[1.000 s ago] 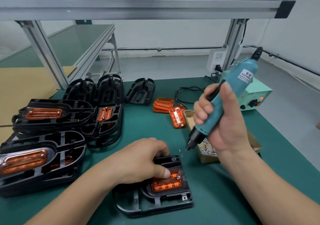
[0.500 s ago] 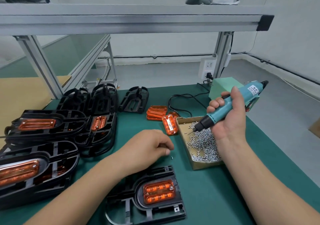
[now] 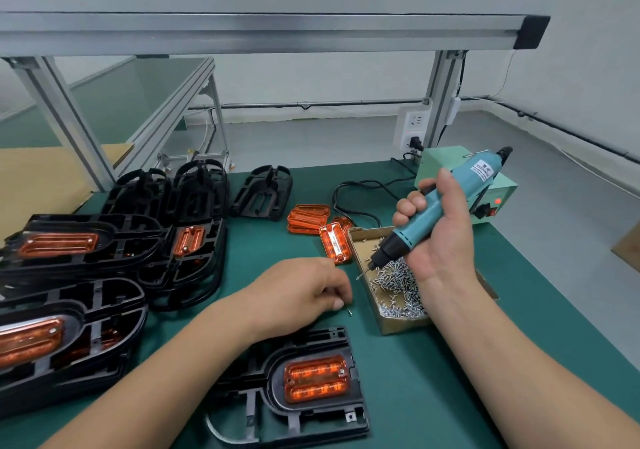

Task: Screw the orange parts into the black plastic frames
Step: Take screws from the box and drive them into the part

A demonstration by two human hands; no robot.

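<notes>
- One frame (image 3: 304, 341) lies near you, with one orange part (image 3: 316, 377) seated in it.
- Your right hand (image 3: 443, 244) clamps one driver (image 3: 429, 211), far right of the frame.
- Your left hand (image 3: 298, 296) is curled just beyond the frame; can't tell if it holds anything.

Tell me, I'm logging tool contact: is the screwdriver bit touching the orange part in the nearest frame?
No, the right hand holds the screwdriver over the screw box, off that orange part.

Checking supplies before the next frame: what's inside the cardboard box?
The cardboard box holds loose silver screws, heaped toward its near end; bare floor at the far end. The right hand and screwdriver hide its right side.
</notes>
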